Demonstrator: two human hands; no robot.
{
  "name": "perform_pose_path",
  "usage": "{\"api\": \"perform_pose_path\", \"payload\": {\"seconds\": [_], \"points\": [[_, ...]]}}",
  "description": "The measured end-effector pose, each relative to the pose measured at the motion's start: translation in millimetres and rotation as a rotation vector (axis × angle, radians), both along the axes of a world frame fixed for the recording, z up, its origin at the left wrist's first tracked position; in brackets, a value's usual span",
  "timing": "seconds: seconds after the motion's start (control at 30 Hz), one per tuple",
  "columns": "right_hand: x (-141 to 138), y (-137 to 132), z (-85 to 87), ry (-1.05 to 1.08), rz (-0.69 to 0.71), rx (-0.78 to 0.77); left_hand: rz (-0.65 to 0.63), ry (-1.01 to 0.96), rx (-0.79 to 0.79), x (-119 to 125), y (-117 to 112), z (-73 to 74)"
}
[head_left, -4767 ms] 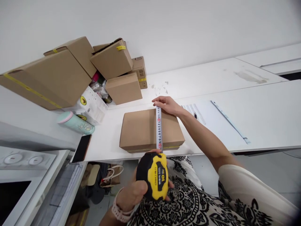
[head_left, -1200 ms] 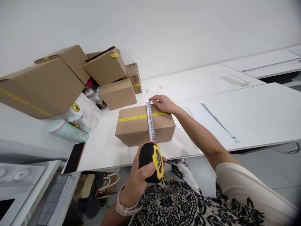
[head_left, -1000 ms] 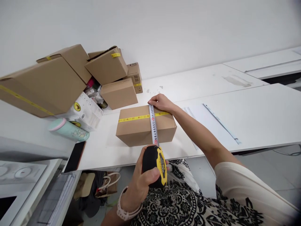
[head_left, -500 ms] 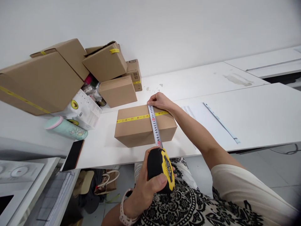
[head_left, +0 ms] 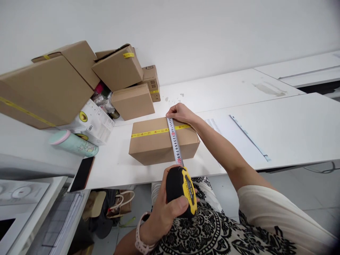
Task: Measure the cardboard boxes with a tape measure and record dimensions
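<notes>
A closed cardboard box with yellow printed tape along its top lies near the front edge of the white table. My left hand is wrapped round a black and yellow tape measure, just in front of the box. Its metal blade runs out across the box top, with the numbers facing up. At the far top edge of the box, my right hand pinches the blade's end between thumb and fingers. The hook at that end is hidden by the fingertips.
Several cardboard boxes are piled at the back left. A white avocado-print box, a mint-green bottle and a black phone lie left. Paper sheets and a thin light-blue strip are on the right of the table.
Both hands keep their hold on the tape measure, and the blade stays across the box. Only the camera view has shifted very slightly.
</notes>
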State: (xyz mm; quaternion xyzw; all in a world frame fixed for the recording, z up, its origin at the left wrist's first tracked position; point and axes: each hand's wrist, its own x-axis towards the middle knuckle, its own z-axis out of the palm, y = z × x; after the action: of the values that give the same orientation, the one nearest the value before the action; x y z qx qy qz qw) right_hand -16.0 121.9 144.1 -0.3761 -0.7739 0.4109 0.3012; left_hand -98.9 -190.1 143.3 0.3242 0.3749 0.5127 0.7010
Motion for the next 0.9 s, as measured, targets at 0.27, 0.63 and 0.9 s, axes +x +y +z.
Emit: {"api": "perform_pose_path", "payload": {"seconds": [0.27,0.63,0.9], "points": [[21.5,-39.3,23.1,0.385,-0.044,0.143,-0.001,0.145,0.132,-8.7,-1.1,8.3],[138.9,-109.7,-0.6,0.198,-0.376,0.362,0.454,1.36,0.581,-63.1,68.3,41.3],[190.5,-49.9,-110.3,-0.676,-0.651,-0.068,0.205,1.958,0.454,-91.7,139.7,47.1]]}}
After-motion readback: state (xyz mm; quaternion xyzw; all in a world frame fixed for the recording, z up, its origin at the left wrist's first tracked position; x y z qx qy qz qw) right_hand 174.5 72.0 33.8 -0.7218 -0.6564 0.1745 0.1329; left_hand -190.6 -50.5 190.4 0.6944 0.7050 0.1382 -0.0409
